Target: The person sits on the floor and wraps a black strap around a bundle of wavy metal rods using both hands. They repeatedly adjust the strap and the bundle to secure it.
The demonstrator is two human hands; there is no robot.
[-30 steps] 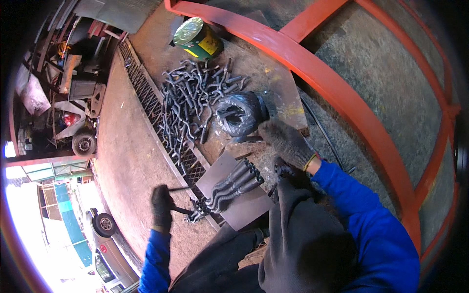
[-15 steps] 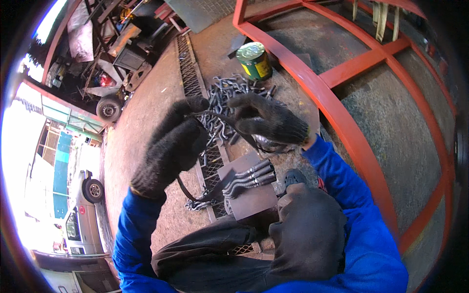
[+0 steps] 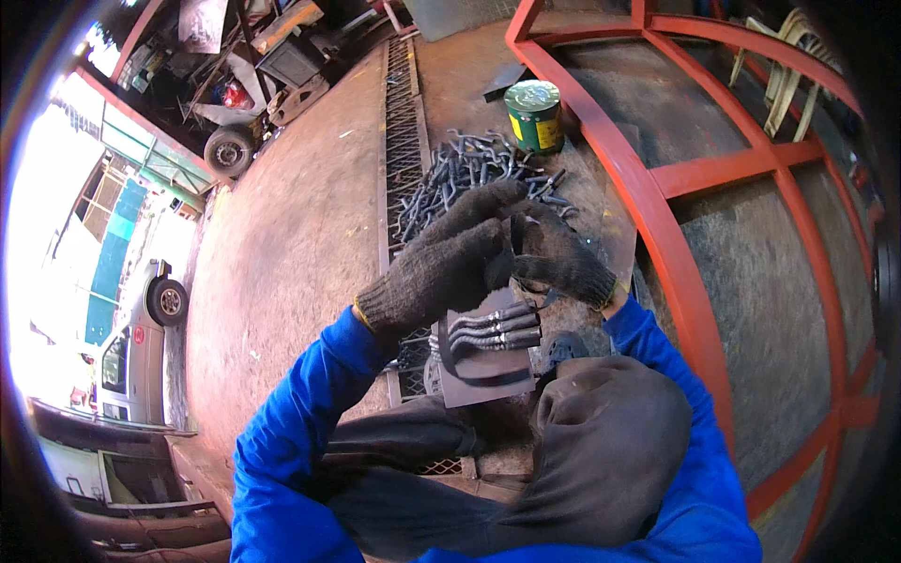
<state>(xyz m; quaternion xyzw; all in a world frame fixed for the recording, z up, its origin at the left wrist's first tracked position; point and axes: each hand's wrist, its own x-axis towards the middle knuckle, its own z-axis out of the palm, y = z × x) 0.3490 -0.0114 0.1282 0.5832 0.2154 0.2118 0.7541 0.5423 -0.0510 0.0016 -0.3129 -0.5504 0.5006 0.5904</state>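
Observation:
My left hand (image 3: 439,261), in a dark knit glove, has its fingers closed on a thin black strip (image 3: 447,349). In the glove on my right hand (image 3: 563,263) the fingers are also bent around the strip, close against the left fingertips. A loop of the strip hangs below the hands and curves across a flat metal plate (image 3: 474,390). On that plate lies a small stack of bent, ribbed metal rods (image 3: 497,328) side by side. Beyond my hands, a loose heap of similar bent rods (image 3: 465,174) spreads over the floor. My fingertips partly cover one another.
A green and yellow can (image 3: 535,127) stands behind the heap. To the right rises a red metal frame (image 3: 657,253). A floor grating (image 3: 399,122) runs away from me. My bent knee (image 3: 610,413) is beside the plate. A vehicle (image 3: 141,357) stands far left.
My hands have come together, the left moving right toward the right hand. The strip between them is no longer stretched apart. The view has shifted slightly.

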